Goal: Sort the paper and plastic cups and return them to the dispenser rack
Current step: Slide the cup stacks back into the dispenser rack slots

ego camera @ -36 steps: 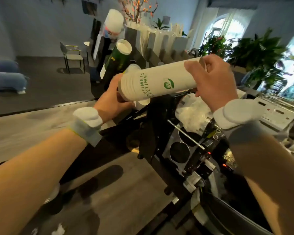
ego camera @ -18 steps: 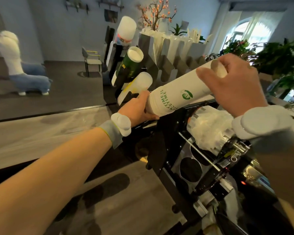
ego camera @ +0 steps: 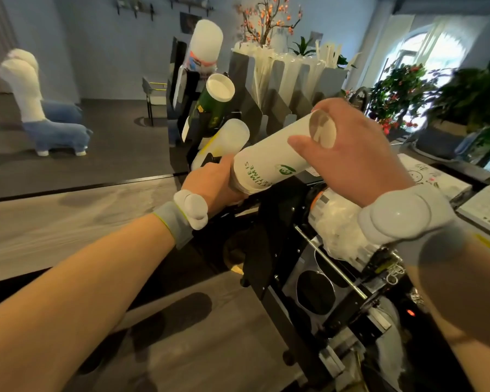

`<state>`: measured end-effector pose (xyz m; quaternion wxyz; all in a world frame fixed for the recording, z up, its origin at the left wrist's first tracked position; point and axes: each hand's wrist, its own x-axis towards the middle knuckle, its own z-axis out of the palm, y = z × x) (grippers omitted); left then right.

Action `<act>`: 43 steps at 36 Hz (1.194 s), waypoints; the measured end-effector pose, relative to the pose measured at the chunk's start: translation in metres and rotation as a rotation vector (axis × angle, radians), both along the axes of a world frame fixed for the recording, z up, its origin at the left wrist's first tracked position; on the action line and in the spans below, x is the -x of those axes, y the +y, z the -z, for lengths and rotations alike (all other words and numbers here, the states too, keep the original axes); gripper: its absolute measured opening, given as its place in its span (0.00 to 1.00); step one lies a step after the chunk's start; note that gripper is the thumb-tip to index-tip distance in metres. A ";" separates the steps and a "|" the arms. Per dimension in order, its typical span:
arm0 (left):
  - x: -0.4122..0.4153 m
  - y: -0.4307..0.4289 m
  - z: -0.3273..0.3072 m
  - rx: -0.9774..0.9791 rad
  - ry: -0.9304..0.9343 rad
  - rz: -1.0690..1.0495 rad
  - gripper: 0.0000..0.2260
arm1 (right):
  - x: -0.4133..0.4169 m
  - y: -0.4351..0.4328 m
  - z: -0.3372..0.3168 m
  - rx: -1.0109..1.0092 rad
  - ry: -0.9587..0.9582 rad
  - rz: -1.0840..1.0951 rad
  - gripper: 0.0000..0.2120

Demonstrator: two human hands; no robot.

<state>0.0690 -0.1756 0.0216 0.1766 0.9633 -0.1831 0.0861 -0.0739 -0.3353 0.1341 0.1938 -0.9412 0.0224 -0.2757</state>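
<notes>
Head view shows a stack of white paper cups (ego camera: 269,162) held off the table (ego camera: 68,222), tilted, with its narrow base end raised toward the right and its wide end low on the left, just in front of the black dispenser rack (ego camera: 181,89). The left hand (ego camera: 212,185) has its grip clamped round the wide end, though its fingertips are hidden behind the stack. The right hand (ego camera: 351,157) has its grip closed on the narrow end, thumb across the near side, the other fingers mostly out of sight. Green lettering on the stack is partly covered and cannot be read whole. In the rack sit a green cup stack (ego camera: 212,108), a translucent cup stack (ego camera: 227,140) just beside the left hand, and a blurred white stack (ego camera: 204,49) above. Bagged plastic cups (ego camera: 334,222) lie partly behind the right wrist.
</notes>
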 end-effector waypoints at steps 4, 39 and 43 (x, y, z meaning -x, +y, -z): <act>-0.005 0.004 0.007 -0.038 0.057 0.039 0.34 | -0.006 -0.002 0.007 0.009 0.097 -0.056 0.24; 0.056 0.105 0.003 0.191 0.111 0.231 0.06 | -0.020 0.103 0.078 0.072 -0.069 -0.260 0.21; 0.087 0.177 0.020 0.146 0.184 0.221 0.09 | -0.005 0.160 0.113 -0.014 0.117 -0.442 0.19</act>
